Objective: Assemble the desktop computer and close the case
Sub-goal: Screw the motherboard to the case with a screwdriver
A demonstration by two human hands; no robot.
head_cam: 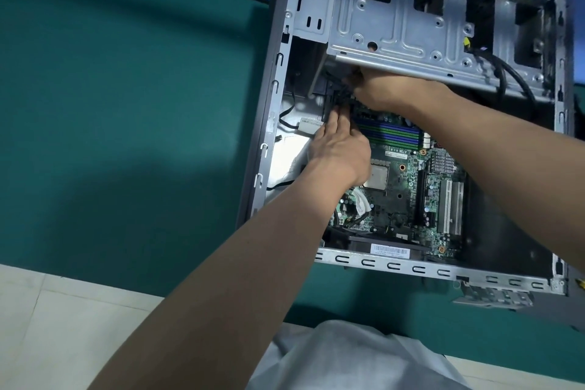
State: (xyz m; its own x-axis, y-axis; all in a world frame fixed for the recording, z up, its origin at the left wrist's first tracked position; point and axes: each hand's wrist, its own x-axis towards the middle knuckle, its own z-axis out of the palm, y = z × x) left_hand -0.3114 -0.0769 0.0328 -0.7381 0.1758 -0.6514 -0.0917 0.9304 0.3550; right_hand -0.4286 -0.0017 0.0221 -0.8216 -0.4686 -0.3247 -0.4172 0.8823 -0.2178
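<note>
An open desktop case lies on its side on a green mat, side panel off. Inside sits a green motherboard with blue and green memory slots and a bare CPU socket. A metal drive cage spans the top of the case. My left hand reaches in beside the memory slots, its fingers on a bundle of black cables. My right hand is just under the drive cage edge, fingers curled round the same black cables. The fingertips of both hands are partly hidden.
The green mat covers the floor to the left and below the case. A loose metal bracket lies at the case's lower right corner. Black cables loop at the upper right. Pale floor tiles and my clothed knee are nearest me.
</note>
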